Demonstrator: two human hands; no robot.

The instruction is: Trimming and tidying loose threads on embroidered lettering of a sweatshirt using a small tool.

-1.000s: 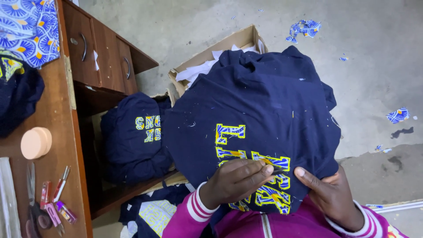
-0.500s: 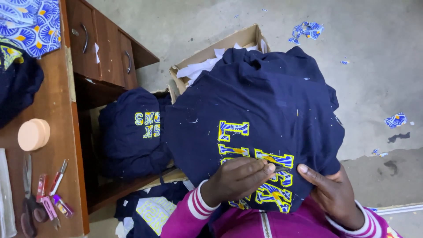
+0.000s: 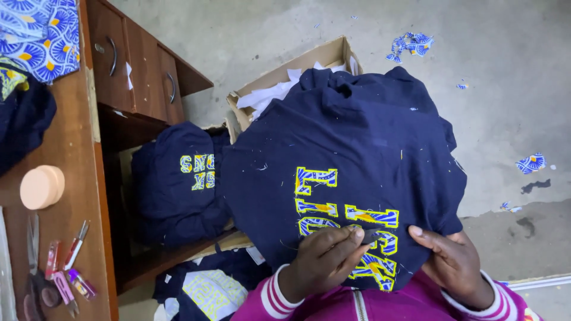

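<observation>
Soft, even daylight, faint shadows, no glare; sharp focus throughout, slight wide-angle bending at the edges.

1. A garment point(image 3: 351, 148) lies spread over the person's lap, with the left hand point(image 3: 324, 261) and right hand point(image 3: 455, 264) resting on its near edge.
2. Behind it, a cardboard box point(image 3: 285, 74) stands on the floor point(image 3: 476, 77).
3. Left of the garment, a folded pile point(image 3: 178, 184) sits under the desk point(image 3: 65, 226).
4. On the desk lie a round tub point(image 3: 41, 187) and pens point(image 3: 65, 267).
</observation>
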